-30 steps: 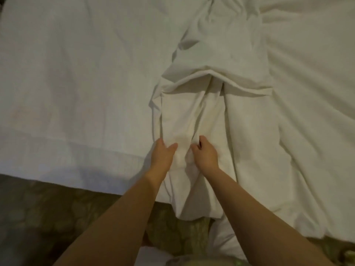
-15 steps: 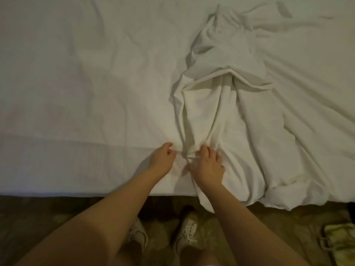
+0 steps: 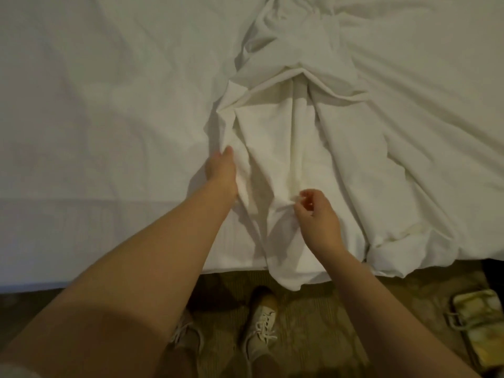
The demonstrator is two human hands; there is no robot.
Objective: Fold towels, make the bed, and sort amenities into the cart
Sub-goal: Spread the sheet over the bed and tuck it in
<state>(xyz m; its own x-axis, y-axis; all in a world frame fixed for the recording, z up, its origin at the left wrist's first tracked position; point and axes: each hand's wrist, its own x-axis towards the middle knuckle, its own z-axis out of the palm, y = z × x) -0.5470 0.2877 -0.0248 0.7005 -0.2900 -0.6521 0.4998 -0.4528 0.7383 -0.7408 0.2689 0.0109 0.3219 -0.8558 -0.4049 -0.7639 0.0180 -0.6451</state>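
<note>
Since the earlier frame, the left hand [image 3: 221, 170] has been moved farther up the bunched white sheet [image 3: 286, 137] on the bed [image 3: 109, 105]. Its fingers are hidden under a fold, so its grip cannot be told. A sheet fold is pinched by the right hand [image 3: 317, 216] near the bed's edge.

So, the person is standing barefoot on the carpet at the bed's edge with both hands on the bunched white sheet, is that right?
Not quite: the head view shows light lace-up shoes on the carpet, not bare feet. The rest holds: left hand and right hand are on the bunched white sheet at the bed edge.
</note>
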